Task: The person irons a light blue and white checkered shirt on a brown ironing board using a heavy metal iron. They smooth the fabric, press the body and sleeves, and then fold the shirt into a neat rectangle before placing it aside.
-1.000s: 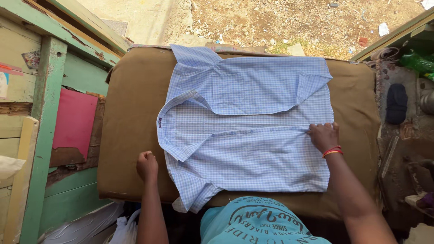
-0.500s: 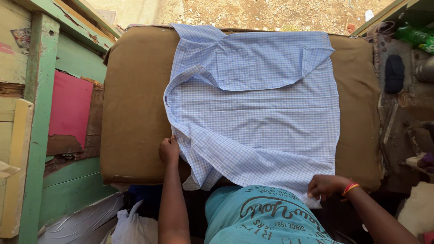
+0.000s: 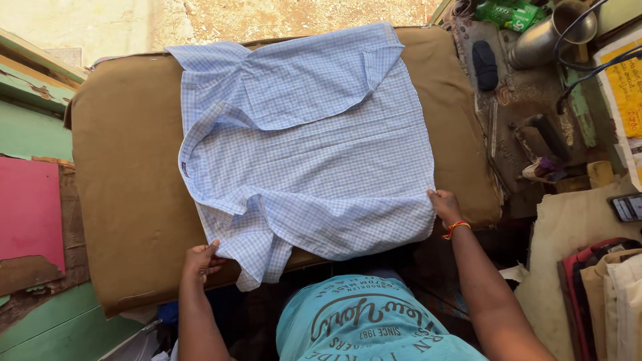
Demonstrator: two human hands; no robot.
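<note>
A light blue checked shirt lies spread on a brown padded board, its sleeves folded in over the body. My left hand pinches the shirt's near left hem at the board's front edge, where a loose flap hangs down. My right hand, with an orange band at the wrist, grips the shirt's near right corner. I wear a teal printed t-shirt, seen at the bottom of the view.
Right of the board, a cluttered shelf holds a metal jug, a dark oval pad, cables and green packets. A phone and stacked folded clothes lie at the lower right. Green and pink painted wood stands at left.
Both hands moved from beside and on the shirt to its near edge and took hold of the hem corners. The view shifted, so the board sits further left.
</note>
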